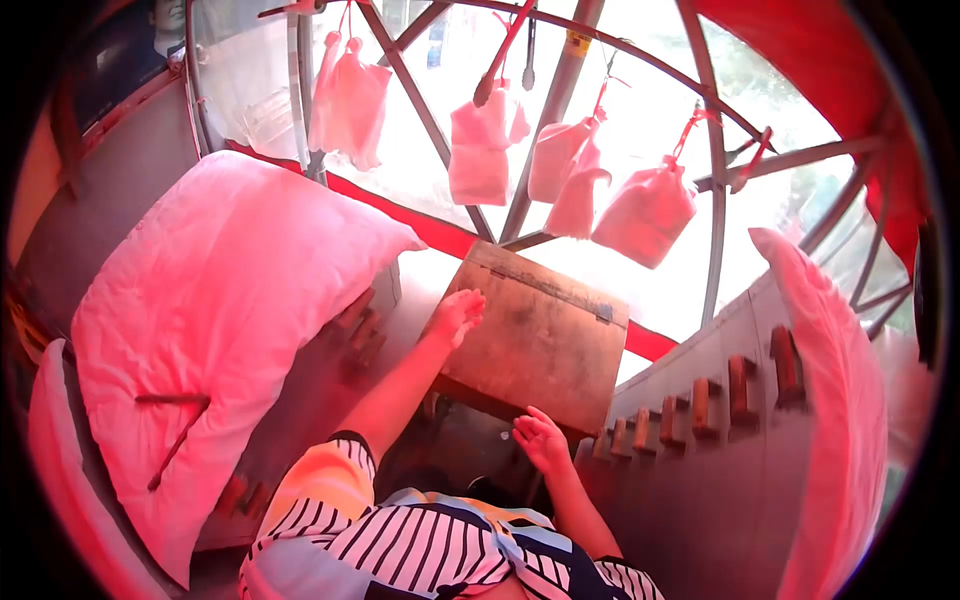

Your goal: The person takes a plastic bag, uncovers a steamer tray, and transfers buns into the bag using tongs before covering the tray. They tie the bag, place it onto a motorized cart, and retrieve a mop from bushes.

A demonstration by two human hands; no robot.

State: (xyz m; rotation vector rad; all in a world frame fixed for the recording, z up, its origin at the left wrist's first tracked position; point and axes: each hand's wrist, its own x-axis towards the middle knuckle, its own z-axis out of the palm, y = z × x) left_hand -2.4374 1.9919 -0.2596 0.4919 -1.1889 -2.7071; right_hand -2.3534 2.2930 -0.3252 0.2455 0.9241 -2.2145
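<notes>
Brown, darkly stained along its far strip, the wooden box (pixel 535 340) sits ahead between the large pink cushion (pixel 230 270) and the block-studded wall (pixel 700 470). The left hand (pixel 460 317) opens by its left edge, the right hand (pixel 541 440) spreads beside its near edge, with a gap between the palms.

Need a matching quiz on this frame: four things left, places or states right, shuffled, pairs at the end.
Things
1. Wooden box
2. Hanging bundles
3. Left hand
4. Wooden pieces

Places or states
A. in a row along the right side panel
B. open, fingers spread at the box's left edge
C. flat-topped, in the middle between the side panels
D. up high, in front of the bright background

Pairs: 1-C, 2-D, 3-B, 4-A
</notes>
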